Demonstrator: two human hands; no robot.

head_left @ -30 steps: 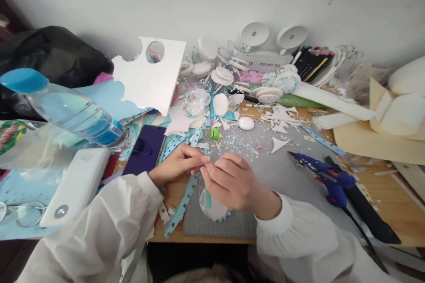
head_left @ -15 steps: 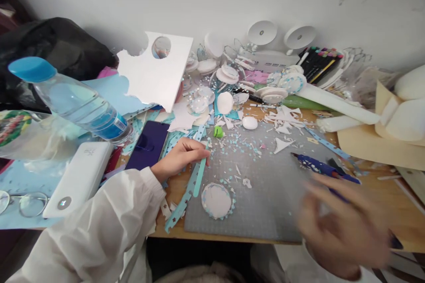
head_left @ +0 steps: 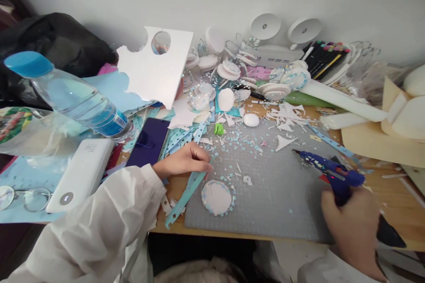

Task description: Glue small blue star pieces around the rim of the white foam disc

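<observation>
My left hand rests at the left edge of the grey cutting mat, fingers pinched on a light blue paper strip that lies beside a longer punched blue strip. Just below it on the mat lies a white disc with a blue star border. My right hand is at the mat's right edge, wrapped round the handle of the blue glue gun, whose nozzle points up and left over the mat.
A water bottle, a white power bank, a dark phone and glasses lie left. White discs, paper scraps, markers and foam pieces crowd the back and right. A green bit sits on the mat's top edge.
My right hand left the strip, swept right across the mat and closed on the glue gun. The left hand stayed and kept hold of the blue strip, now lowered toward the mat.
</observation>
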